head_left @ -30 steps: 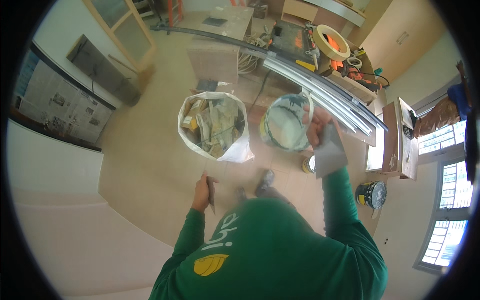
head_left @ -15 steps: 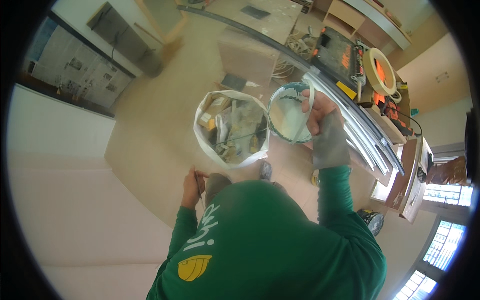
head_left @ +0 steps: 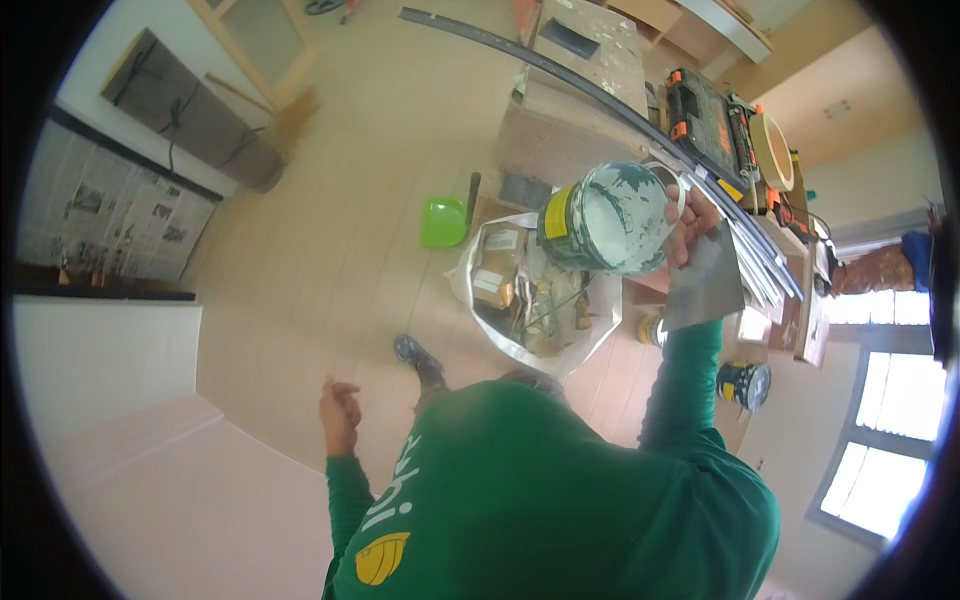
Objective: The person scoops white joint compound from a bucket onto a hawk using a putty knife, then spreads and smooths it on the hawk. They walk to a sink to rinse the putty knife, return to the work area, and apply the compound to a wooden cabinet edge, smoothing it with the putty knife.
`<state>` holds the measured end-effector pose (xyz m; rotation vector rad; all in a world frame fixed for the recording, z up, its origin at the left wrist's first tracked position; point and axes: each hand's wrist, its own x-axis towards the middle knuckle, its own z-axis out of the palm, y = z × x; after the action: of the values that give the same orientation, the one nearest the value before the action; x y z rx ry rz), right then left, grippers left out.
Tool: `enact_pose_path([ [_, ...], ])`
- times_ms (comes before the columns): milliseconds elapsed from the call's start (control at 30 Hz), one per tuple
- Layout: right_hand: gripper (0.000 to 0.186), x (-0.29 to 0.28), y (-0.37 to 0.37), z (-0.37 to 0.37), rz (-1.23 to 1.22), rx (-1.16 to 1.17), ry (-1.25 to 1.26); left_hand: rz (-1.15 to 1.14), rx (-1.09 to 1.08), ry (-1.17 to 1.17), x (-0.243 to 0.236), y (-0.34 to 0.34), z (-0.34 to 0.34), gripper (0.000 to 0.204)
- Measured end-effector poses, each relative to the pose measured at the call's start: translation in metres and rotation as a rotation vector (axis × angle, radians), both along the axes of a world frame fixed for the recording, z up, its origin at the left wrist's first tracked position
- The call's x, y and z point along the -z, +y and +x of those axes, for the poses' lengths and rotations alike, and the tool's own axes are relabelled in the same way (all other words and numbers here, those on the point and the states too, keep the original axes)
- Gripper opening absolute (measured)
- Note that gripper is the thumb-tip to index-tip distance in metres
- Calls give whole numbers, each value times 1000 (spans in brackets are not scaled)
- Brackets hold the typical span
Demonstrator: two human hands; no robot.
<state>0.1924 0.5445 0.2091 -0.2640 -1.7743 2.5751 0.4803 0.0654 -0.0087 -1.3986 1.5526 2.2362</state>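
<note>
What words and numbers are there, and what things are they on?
I won't copy words, but writing or labels show here:
Green long-sleeved shirt: big white letters beside a yellow helmet picture.
Grey newspaper sheets, left: too small to read.
Dark-green, white-smeared round bucket, yellow label: too blurred to read.
Brown cardboard box in the white sack, pale label: too small.
</note>
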Motion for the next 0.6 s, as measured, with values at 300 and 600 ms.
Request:
enact_pose_path([
  [300,50,-85,-57,-19,49,212,236,-244,91,177,-39,-180,-78,52],
  [600,60,-181,-44,-22,178,66,576,-254,567,438,-26,-168,-254,55],
])
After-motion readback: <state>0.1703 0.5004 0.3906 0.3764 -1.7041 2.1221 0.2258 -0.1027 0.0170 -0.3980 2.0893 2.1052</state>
